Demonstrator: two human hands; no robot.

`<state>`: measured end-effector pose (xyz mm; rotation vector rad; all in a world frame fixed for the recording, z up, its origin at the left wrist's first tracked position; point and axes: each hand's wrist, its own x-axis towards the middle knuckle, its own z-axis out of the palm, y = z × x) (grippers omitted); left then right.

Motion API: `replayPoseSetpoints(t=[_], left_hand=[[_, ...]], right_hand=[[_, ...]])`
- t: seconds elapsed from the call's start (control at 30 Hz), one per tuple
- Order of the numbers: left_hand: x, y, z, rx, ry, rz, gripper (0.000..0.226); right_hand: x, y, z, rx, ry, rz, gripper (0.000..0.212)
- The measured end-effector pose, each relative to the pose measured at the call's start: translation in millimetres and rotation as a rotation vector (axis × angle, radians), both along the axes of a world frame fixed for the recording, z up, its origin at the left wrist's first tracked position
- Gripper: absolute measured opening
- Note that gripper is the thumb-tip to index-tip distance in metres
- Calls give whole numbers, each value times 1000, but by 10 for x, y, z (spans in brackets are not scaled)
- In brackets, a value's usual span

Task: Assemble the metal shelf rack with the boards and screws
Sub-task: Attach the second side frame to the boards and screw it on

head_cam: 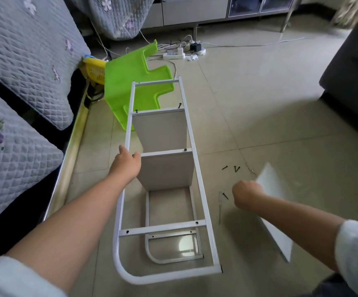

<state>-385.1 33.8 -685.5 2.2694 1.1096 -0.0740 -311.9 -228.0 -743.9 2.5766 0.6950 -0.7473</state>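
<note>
A white metal rack frame (201, 185) lies on its side on the tiled floor, with two white boards (167, 170) fitted between its side frames. My left hand (126, 162) grips the frame's left tube beside the nearer board. My right hand (246, 195) is curled over the floor to the right of the rack; whether it holds anything is hidden. A loose white board (274, 211) lies under my right forearm. Several dark screws (235, 168) and a thin metal tool (220, 207) lie on the tiles by that hand.
A sofa with grey quilted covers (23, 103) runs along the left. A green plastic stool (128, 86) lies tipped behind the rack, next to a yellow basket (94, 70). A power strip with cables (173, 55) sits farther back. A dark cabinet (353, 71) stands at right.
</note>
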Motion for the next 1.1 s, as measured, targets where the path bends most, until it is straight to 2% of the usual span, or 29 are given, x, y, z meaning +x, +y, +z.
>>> replayPoseSetpoints(t=[0.13,0.2,0.3,0.37,0.43,0.53,0.6,0.67,0.77,0.9,1.1], left_hand=[[111,197,-104,-328,-162,180,36],[153,279,-151,-487,-236,243,26],[178,299,-183,-571,-280,281,25],[188,298,-192,-599,-292,294,27],[175,282,-185,-643,-275,326,32],[161,288,-187,-695,-255,383,38],[156,297,-196,-740,-265,411,41],[152,299,-205,-794,-282,420,42],[147,276,-208,-828,-324,423,42],[189,292,-210,-742,-359,426,41],[315,332,-235,-679,-363,368,41]], right_hand=[[-44,104,-331,-50,255,-30,33],[1,144,-488,-84,316,-88,34],[87,149,-631,-150,343,-127,35],[140,249,-612,-57,370,-209,34],[230,486,-459,298,358,-408,36],[479,940,-21,1023,425,-848,39],[648,1155,313,1241,537,-943,42],[724,1310,525,1276,607,-931,36],[669,1442,541,1246,559,-973,18],[618,1501,321,1231,329,-864,35],[652,1458,332,1210,221,-864,35]])
